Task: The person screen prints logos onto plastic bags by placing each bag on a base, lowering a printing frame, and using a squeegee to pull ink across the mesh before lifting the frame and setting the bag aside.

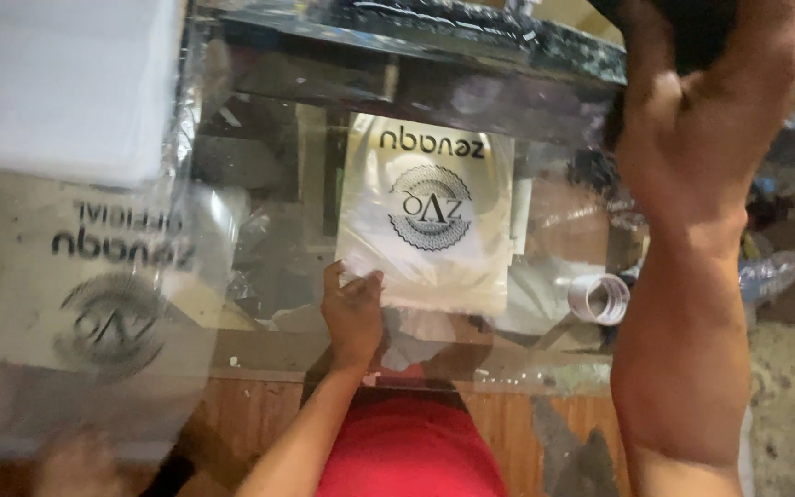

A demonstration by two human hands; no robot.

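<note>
A white square sheet [434, 221] with a round black emblem and black lettering lies on a glass surface [269, 230]. My left hand [353, 311] rests on its lower left corner, fingers pinching the edge. My right hand [692, 129] is raised close to the camera at the upper right. Its fingers are closed around a dark object [692, 32] at the top edge, most of which is out of frame. My right forearm fills the right side and hides what is behind it.
A clear plastic wrap with more printed sheets [103, 294] lies at the left, under a white stack [57, 83]. A white ring-shaped roll [602, 299] sits right of the sheet. A wooden edge [508, 433] runs along the front. Clutter lies at the far right.
</note>
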